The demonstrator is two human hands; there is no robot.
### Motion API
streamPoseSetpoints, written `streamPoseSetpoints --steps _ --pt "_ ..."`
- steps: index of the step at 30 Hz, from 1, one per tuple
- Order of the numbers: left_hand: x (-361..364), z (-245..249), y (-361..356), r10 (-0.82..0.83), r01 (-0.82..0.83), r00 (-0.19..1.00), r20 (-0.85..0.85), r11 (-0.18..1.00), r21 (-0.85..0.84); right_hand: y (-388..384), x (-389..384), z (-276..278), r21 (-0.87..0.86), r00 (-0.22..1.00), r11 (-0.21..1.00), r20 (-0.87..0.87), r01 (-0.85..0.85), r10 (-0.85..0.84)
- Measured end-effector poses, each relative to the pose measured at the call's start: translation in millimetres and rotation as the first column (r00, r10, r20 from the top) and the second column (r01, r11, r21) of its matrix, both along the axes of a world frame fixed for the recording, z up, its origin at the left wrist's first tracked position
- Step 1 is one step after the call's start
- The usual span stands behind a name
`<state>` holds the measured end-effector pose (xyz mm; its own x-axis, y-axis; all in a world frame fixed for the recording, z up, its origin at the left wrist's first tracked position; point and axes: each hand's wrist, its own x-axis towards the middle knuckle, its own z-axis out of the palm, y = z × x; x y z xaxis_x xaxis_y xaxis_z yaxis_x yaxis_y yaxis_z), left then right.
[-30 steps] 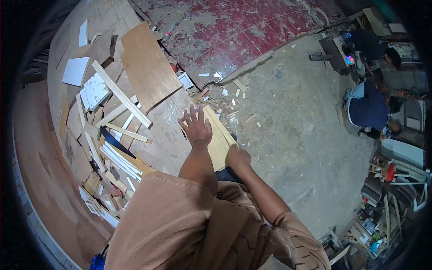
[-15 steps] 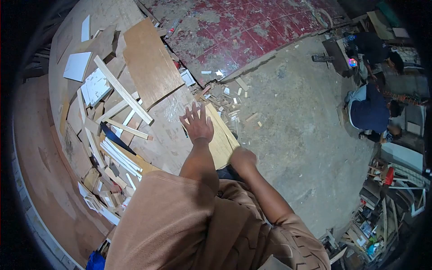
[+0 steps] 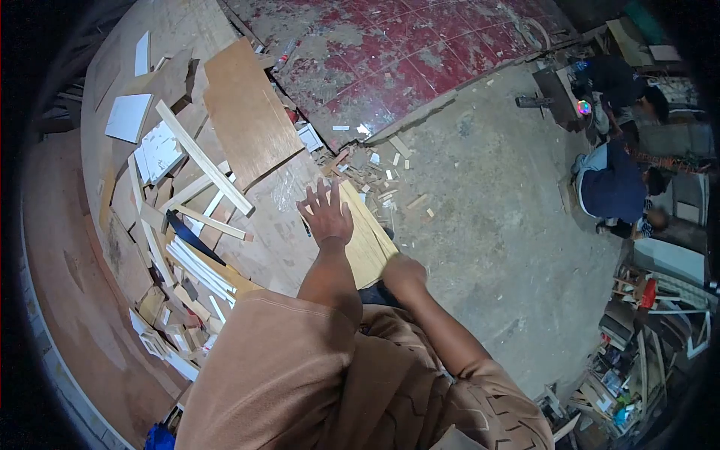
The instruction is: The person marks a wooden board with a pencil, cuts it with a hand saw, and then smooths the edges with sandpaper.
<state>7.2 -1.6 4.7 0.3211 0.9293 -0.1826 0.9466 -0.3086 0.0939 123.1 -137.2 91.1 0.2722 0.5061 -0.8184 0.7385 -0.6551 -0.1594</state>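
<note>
My left hand (image 3: pixel 328 219) lies with its fingers spread over the left edge of a pale yellow wooden board (image 3: pixel 364 251). A thin dark line runs lengthwise along the board near its right side. My right hand (image 3: pixel 404 276) is closed in a fist at the board's near right edge. What it grips is hidden beneath the fingers. Under the board's near end a dark patch shows, too covered to name.
To the left, a worktop carries a brown plywood sheet (image 3: pixel 251 105), a long pale batten (image 3: pixel 204 157), a handsaw with a dark blade (image 3: pixel 193 236) and white strips (image 3: pixel 201 270). Wood offcuts (image 3: pixel 386 193) litter the concrete floor. Two people (image 3: pixel 611 180) crouch at the far right.
My right hand has shifted slightly at the board's edge. My left hand stays spread in the same place, and the view has tilted a little.
</note>
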Motion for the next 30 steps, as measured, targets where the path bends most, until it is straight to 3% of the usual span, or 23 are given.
streamPoseSetpoints --steps 1,4,7,10,13,17,20,26,30 --pt "0.4 -2.9 0.9 0.006 -0.006 1.0 -0.003 1.0 -0.006 2.9 -3.8 -25.3 0.061 0.999 0.998 0.035 0.027 -0.03" --pt "0.6 -4.3 2.2 -0.001 0.001 1.0 0.007 1.0 0.005 -1.6 -1.5 -17.1 0.131 0.997 0.99 0.035 0.058 -0.064" --pt "0.8 -3.9 -1.7 -0.006 0.006 1.0 0.016 1.0 0.015 -24.0 5.4 32.2 0.013 0.992 0.992 0.017 0.128 -0.128" --pt "1.0 -3.0 1.1 -0.003 0.003 1.0 0.007 1.0 0.016 -25.6 10.0 62.3 -0.059 0.995 0.994 0.033 0.092 -0.09" --pt "0.0 -5.1 -0.2 -0.003 0.003 1.0 0.014 1.0 0.015 -15.5 7.2 48.2 0.019 0.997 0.999 -0.073 0.037 -0.036" --pt "1.5 -1.7 0.5 0.005 -0.005 1.0 0.017 1.0 0.011 -14.8 -10.4 -29.7 0.187 0.998 0.981 0.031 0.048 -0.055" --pt "0.6 -6.5 -0.4 -0.006 0.006 1.0 0.008 0.999 0.04 -22.4 -10.4 -43.1 0.246 0.995 0.965 0.019 0.092 -0.1" --pt "-0.7 -2.2 -0.9 -0.01 0.01 0.999 0.039 1.0 0.015 -33.0 3.6 18.3 0.251 0.997 0.965 0.002 0.075 -0.078" --pt "-2.3 -11.7 -4.5 -0.021 0.021 1.0 0.01 0.999 0.046 -12.0 -1.8 14.9 0.269 0.996 0.962 0.069 0.039 -0.06"
